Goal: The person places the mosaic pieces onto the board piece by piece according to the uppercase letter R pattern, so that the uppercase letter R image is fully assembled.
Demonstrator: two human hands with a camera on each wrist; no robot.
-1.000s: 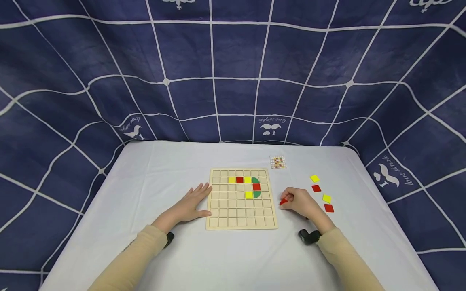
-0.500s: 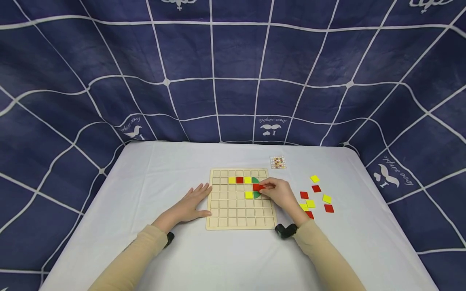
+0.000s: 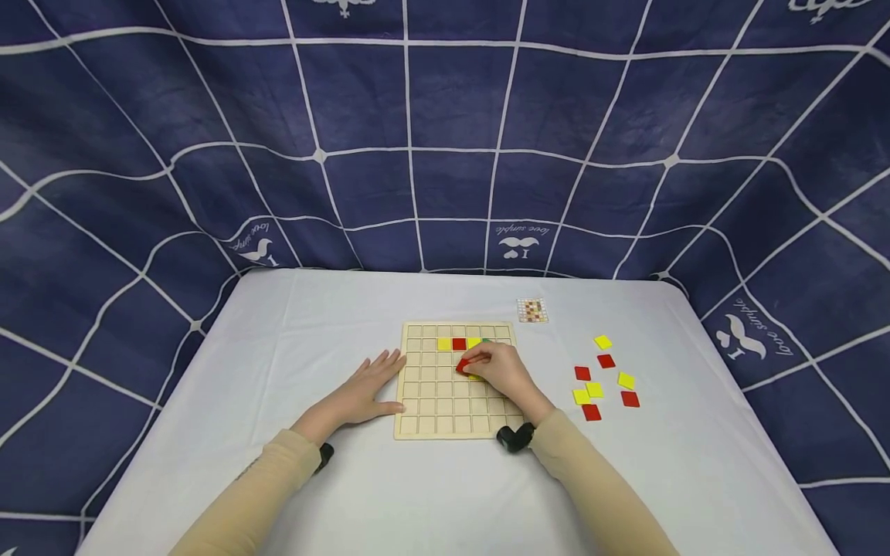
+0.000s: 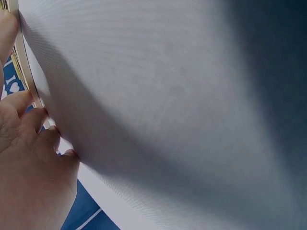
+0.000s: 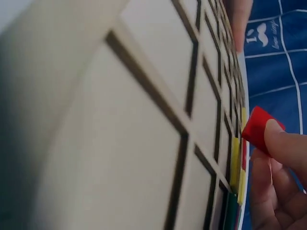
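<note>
A red square tile (image 5: 257, 128) is pinched between the thumb and fingers of my right hand (image 3: 502, 369), just above the wooden grid board (image 3: 426, 413). In the head view the held tile is near the cell left of the yellow tile. My left hand (image 3: 358, 392) lies flat, its fingertips and thumb touching the board's left edge. Along an upper row sit a yellow tile (image 3: 444, 344), a red tile (image 3: 459, 344) and another yellow tile (image 3: 473, 342). A green piece (image 3: 486, 340) shows at the row's end. My right hand covers the tiles below it.
Several loose red and yellow tiles, among them a red tile (image 3: 582, 373) and a yellow tile (image 3: 602, 341), lie right of the board. A small printed pattern card (image 3: 532, 310) lies behind it. A dark blue curtain (image 3: 445, 185) surrounds the white table (image 3: 334, 494).
My right hand has moved left from beside the board to over its middle, carrying the red tile. Several loose tiles it hid now show. My left hand has stayed still.
</note>
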